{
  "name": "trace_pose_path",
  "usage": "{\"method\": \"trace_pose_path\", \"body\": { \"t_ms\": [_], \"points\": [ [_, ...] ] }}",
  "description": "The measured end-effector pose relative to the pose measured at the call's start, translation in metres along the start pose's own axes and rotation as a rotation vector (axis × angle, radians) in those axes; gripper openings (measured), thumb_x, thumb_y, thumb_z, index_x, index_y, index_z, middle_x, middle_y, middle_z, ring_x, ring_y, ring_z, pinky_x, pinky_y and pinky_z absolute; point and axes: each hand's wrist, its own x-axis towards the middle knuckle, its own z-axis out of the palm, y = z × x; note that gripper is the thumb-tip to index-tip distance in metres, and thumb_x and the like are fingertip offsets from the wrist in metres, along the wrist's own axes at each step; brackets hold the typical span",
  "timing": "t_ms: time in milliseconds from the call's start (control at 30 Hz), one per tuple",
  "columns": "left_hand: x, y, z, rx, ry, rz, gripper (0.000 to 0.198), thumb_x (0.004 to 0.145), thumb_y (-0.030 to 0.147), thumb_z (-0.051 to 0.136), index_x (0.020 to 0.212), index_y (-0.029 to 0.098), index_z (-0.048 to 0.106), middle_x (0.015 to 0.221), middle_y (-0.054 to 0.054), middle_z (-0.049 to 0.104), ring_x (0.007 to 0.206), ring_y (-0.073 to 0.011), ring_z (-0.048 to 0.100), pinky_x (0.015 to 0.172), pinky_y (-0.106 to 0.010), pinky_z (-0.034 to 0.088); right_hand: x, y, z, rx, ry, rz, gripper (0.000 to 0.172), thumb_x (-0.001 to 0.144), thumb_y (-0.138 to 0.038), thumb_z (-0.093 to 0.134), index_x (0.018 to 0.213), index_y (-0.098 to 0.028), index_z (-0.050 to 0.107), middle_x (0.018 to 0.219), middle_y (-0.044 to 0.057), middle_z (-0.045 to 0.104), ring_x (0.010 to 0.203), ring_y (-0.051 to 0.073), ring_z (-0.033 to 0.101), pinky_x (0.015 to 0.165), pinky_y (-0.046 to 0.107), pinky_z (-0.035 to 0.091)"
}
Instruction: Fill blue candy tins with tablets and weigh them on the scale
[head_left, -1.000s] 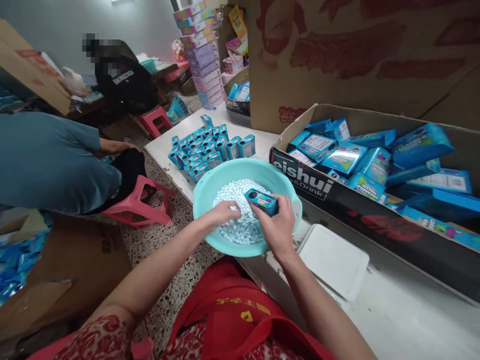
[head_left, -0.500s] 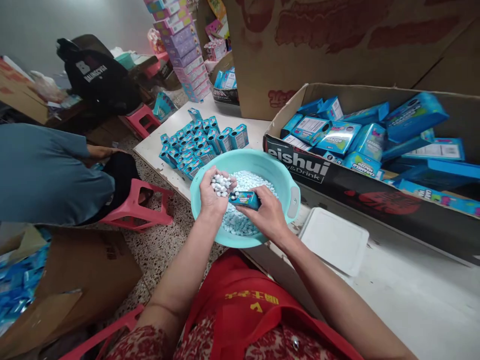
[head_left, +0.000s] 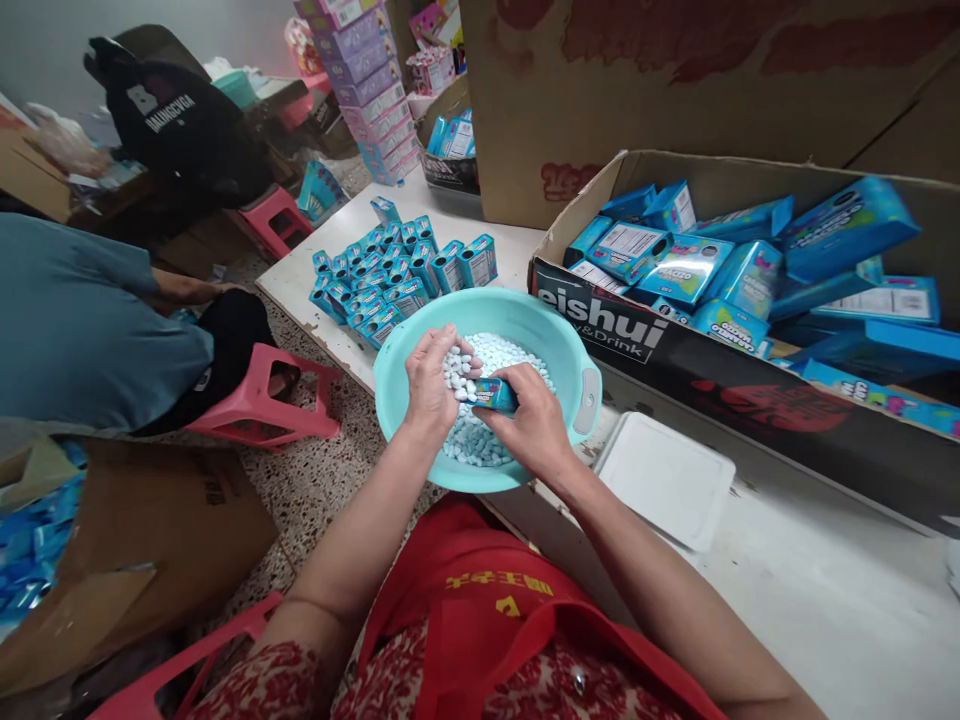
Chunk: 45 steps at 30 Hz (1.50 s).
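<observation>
Over a turquoise basin (head_left: 405, 335), my left hand (head_left: 431, 385) is cupped around a small heap of white candies (head_left: 457, 372). My right hand (head_left: 536, 420) grips a small blue candy box (head_left: 495, 394), tilted on its side with its end against the candies in my left palm. More pale candies (head_left: 480, 440) lie loose in the basin below both hands. Behind the basin, several small blue boxes (head_left: 390, 265) stand close together on the table, many with round openings on top.
A long black carton (head_left: 600, 325) of larger blue packs sits at the right. Near it lies a white lid or flat scale (head_left: 667, 480). At left, a person in a blue shirt (head_left: 82, 330) sits on a red stool (head_left: 262, 395), with an open carton (head_left: 172, 540) nearby.
My left hand has tipped toward the box, and the candies have shifted right to its opening. The view has moved slightly.
</observation>
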Motion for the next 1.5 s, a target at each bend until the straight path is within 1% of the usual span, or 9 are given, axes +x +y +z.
{"method": "trace_pose_path", "body": {
  "t_ms": [133,233,400,567,867,1067,1167,1267,1500],
  "points": [
    [0.002,0.001,0.006,-0.002,0.063,0.05,0.037,0.065,0.044,0.075,0.067,0.018,0.049,0.054,0.005,0.051,0.046,-0.0091,0.053,0.044,-0.02,0.044,0.0,0.0,0.0,0.05,0.055,0.064,0.022,0.073,-0.026,0.071,0.088,-0.021,0.056,0.086,0.002,0.058,0.084,0.023,0.056,0.073,0.033,0.042],
    [0.002,0.003,0.009,-0.01,0.051,0.068,0.038,0.068,0.048,0.073,0.064,0.019,0.048,0.05,0.006,0.048,0.043,-0.0085,0.05,0.042,-0.02,0.042,-0.001,-0.001,-0.001,0.061,0.084,0.076,0.023,0.072,-0.03,0.072,0.086,-0.022,0.056,0.085,0.002,0.058,0.082,0.022,0.056,0.071,0.032,0.042],
    [-0.002,0.003,0.007,0.0,0.002,0.057,0.037,0.071,0.046,0.073,0.063,0.018,0.05,0.055,0.003,0.054,0.05,-0.0112,0.057,0.046,-0.021,0.046,0.0,-0.002,-0.002,0.087,0.08,0.071,0.022,0.072,-0.028,0.073,0.085,-0.022,0.057,0.084,0.001,0.058,0.082,0.022,0.056,0.071,0.032,0.042],
    [-0.003,0.001,0.005,0.032,-0.007,0.062,0.038,0.073,0.047,0.071,0.062,0.018,0.05,0.047,0.005,0.049,0.044,-0.0106,0.054,0.047,-0.022,0.044,-0.001,-0.001,-0.002,0.105,0.066,0.035,0.021,0.071,-0.026,0.072,0.087,-0.022,0.058,0.085,0.001,0.058,0.081,0.021,0.056,0.071,0.032,0.041],
    [-0.003,0.003,0.01,0.009,-0.028,0.077,0.035,0.072,0.045,0.072,0.066,0.019,0.049,0.054,0.005,0.049,0.043,-0.0068,0.046,0.04,-0.018,0.034,0.001,-0.001,-0.004,0.155,0.082,0.104,0.023,0.071,-0.029,0.073,0.087,-0.021,0.058,0.086,0.002,0.058,0.083,0.021,0.055,0.074,0.032,0.043],
    [-0.004,0.003,0.015,0.025,-0.044,0.08,0.034,0.075,0.042,0.07,0.065,0.019,0.047,0.054,0.006,0.048,0.038,-0.0039,0.036,0.034,-0.018,0.02,0.001,-0.001,-0.005,0.163,0.021,0.098,0.023,0.069,-0.029,0.074,0.085,-0.022,0.059,0.084,0.001,0.059,0.081,0.022,0.056,0.073,0.033,0.043],
    [-0.006,0.013,0.017,-0.008,-0.008,0.127,0.034,0.074,0.041,0.071,0.065,0.019,0.047,0.051,0.006,0.046,0.038,-0.0037,0.035,0.034,-0.017,0.02,0.001,-0.009,-0.009,0.186,0.091,0.081,0.025,0.069,-0.03,0.075,0.087,-0.022,0.06,0.085,0.001,0.059,0.081,0.021,0.056,0.074,0.033,0.044],
    [-0.007,0.023,0.018,-0.037,-0.056,0.202,0.031,0.076,0.041,0.071,0.069,0.019,0.05,0.05,0.007,0.045,0.038,-0.0041,0.035,0.035,-0.016,0.021,0.002,-0.017,-0.012,0.17,0.148,0.03,0.024,0.071,-0.027,0.074,0.089,-0.022,0.06,0.087,0.001,0.059,0.083,0.021,0.056,0.075,0.033,0.043],
    [-0.012,0.019,0.017,-0.056,-0.108,0.127,0.03,0.076,0.039,0.072,0.069,0.019,0.05,0.047,0.008,0.041,0.037,-0.0038,0.032,0.034,-0.016,0.02,0.004,-0.017,-0.012,0.171,0.045,0.028,0.023,0.069,-0.025,0.074,0.087,-0.021,0.061,0.085,0.001,0.059,0.081,0.021,0.056,0.074,0.033,0.043]
  ]
}}
